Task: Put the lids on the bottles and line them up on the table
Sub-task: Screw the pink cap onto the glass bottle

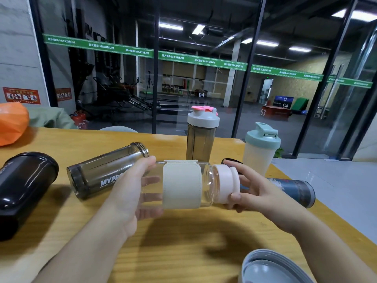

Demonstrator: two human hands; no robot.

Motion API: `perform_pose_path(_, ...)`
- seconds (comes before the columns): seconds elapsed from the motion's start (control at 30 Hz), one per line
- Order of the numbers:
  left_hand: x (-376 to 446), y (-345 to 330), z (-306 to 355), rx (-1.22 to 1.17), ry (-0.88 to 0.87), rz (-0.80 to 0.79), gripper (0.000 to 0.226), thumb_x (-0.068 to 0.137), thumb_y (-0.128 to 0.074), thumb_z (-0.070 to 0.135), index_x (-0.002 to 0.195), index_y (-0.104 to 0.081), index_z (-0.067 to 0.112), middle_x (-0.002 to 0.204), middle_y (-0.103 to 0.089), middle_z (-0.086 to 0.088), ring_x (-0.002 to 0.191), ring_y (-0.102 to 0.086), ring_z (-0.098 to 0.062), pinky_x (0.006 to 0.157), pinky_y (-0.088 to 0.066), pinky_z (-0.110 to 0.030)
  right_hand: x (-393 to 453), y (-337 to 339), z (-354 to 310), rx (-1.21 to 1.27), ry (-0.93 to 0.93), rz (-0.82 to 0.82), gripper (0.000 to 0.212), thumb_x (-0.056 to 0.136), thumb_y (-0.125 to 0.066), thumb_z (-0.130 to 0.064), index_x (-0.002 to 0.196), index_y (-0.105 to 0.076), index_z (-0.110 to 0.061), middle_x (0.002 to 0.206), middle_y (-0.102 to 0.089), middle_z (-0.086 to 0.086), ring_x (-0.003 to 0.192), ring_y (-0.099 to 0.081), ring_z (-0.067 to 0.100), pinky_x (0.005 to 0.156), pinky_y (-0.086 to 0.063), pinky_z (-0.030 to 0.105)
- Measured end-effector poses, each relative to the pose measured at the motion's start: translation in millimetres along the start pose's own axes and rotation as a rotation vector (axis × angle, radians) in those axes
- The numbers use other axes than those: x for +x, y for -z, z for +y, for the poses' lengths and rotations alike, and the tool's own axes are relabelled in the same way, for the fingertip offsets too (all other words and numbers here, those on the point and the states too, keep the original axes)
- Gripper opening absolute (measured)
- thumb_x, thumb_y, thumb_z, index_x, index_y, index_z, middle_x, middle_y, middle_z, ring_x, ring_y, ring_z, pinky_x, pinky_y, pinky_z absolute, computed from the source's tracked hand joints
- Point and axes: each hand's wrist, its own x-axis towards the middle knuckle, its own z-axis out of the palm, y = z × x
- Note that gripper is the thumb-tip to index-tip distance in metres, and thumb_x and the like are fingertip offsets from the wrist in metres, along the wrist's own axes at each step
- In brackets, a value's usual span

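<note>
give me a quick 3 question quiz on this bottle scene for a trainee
1. True or false: the clear bottle is held on its side above the table.
2. Which hand is at the pink lid? A) the left hand B) the right hand C) neither
3. How many bottles stand upright with lids on at the far edge?

Key:
1. True; the left hand grips its base end.
2. B; its fingers curl round the lid.
3. Two: the smoky shaker with a white and pink lid, and the white shaker with a teal lid.
</note>
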Motion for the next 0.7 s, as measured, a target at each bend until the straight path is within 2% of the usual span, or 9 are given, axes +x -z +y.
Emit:
perform_pose_path(0.1, 0.7, -0.3, -0.9, 0.014, -0.008, -0.013, 0.045, 0.081, -0.056, 0.052, 0.11, -0.067, 0.02, 0.119, -0.064, -0.012, 0.068, -0.06, -0.023, 0.042, -0.045, -0.027, 1.5, -0.9, 1.0, -0.017, -0.04, 0.01, 0.057, 0.067, -0.063, -0.05, 0.122, -0.055, -0.038, 0.08, -0.067, -0.006, 0.067, -0.062, 0.017, 0.061, -0.048, 0.027)
perform_pose_path(0.2, 0.4, -0.3, -0.9, 0.019, -0.012, -0.029, 0.045, 0.082, -0.055, 0.052, 0.11, -0.067, 0.019, 0.114, -0.065, -0.012, 0.066, -0.06, -0.022, 0.043, -0.045, -0.027, 2.3, -2.1, 2.0, -0.036, -0.085, 0.02, 0.039, 0.078, -0.049, -0.057, 0.098, -0.062, -0.027, 0.059, -0.059, -0.007, 0.053, -0.053, 0.014, 0.056, -0.042, 0.028)
perform_pose_path(0.3, -0.2, -0.8, -0.8, 0.012, -0.012, -0.036, 0.045, 0.082, -0.055, 0.052, 0.112, -0.066, 0.019, 0.109, -0.064, -0.008, 0.067, -0.059, -0.023, 0.043, -0.045, -0.027, 3.3, -2.0, 5.1, -0.097, -0.18, 0.014, 0.062, 0.073, -0.035, -0.076, 0.084, -0.058, -0.019, 0.055, -0.056, 0.004, 0.05, -0.046, 0.014, 0.058, -0.039, 0.028)
perform_pose_path(0.4, -0.2, -0.6, -0.4, 0.002, -0.007, -0.023, 0.046, 0.081, -0.056, 0.052, 0.111, -0.067, 0.018, 0.109, -0.063, -0.007, 0.069, -0.059, -0.024, 0.042, -0.045, -0.028, 4.2, -2.8, 6.4, -0.07, -0.133, 0.026, 0.074, 0.066, -0.046, -0.083, 0.112, -0.058, -0.027, 0.073, -0.064, 0.001, 0.058, -0.057, 0.016, 0.057, -0.043, 0.028)
perform_pose_path(0.47, -0.9, -0.7, 0.3, -0.008, -0.003, -0.014, 0.046, 0.081, -0.056, 0.052, 0.108, -0.068, 0.017, 0.107, -0.063, -0.007, 0.07, -0.058, -0.024, 0.042, -0.045, -0.028, 3.3, -0.6, 6.7, -0.03, -0.074, 0.041, 0.091, 0.058, -0.065, -0.075, 0.137, -0.038, -0.039, 0.099, -0.066, -0.006, 0.073, -0.067, 0.018, 0.061, -0.052, 0.029)
perform_pose_path(0.53, -2.1, -1.1, 1.2, -0.02, 0.002, -0.01, 0.044, 0.083, -0.055, 0.051, 0.106, -0.069, 0.015, 0.104, -0.063, -0.006, 0.068, -0.058, -0.024, 0.043, -0.046, -0.028, 0.8, 0.2, 5.1, 0.014, -0.011, 0.041, 0.094, 0.06, -0.073, -0.054, 0.139, -0.021, -0.056, 0.127, -0.055, -0.016, 0.095, -0.069, 0.013, 0.078, -0.057, 0.033)
perform_pose_path(0.57, -2.6, -1.4, 1.5, -0.025, 0.004, -0.01, 0.044, 0.083, -0.055, 0.05, 0.105, -0.069, 0.015, 0.103, -0.063, -0.006, 0.067, -0.058, -0.024, 0.043, -0.046, -0.028, -0.6, 0.3, 3.7, 0.033, 0.023, 0.027, 0.093, 0.062, -0.075, -0.046, 0.136, -0.02, -0.062, 0.135, -0.047, -0.02, 0.104, -0.067, 0.013, 0.084, -0.056, 0.035)
perform_pose_path(0.63, -2.7, -1.3, 1.5, -0.027, 0.009, -0.01, 0.045, 0.083, -0.055, 0.051, 0.105, -0.069, 0.015, 0.103, -0.063, -0.006, 0.067, -0.057, -0.024, 0.042, -0.046, -0.028, -1.6, 0.7, 2.9, 0.067, 0.07, -0.003, 0.089, 0.066, -0.078, -0.03, 0.13, -0.028, -0.066, 0.143, -0.039, -0.021, 0.11, -0.064, 0.018, 0.088, -0.054, 0.036)
perform_pose_path(0.7, -2.7, -1.3, 1.2, -0.019, 0.01, -0.012, 0.045, 0.083, -0.054, 0.052, 0.105, -0.07, 0.016, 0.104, -0.063, -0.006, 0.069, -0.057, -0.023, 0.042, -0.046, -0.028, -1.2, 0.3, 3.0, 0.079, 0.088, -0.018, 0.08, 0.071, -0.075, -0.015, 0.125, -0.04, -0.063, 0.141, -0.043, -0.022, 0.109, -0.064, 0.024, 0.09, -0.054, 0.038)
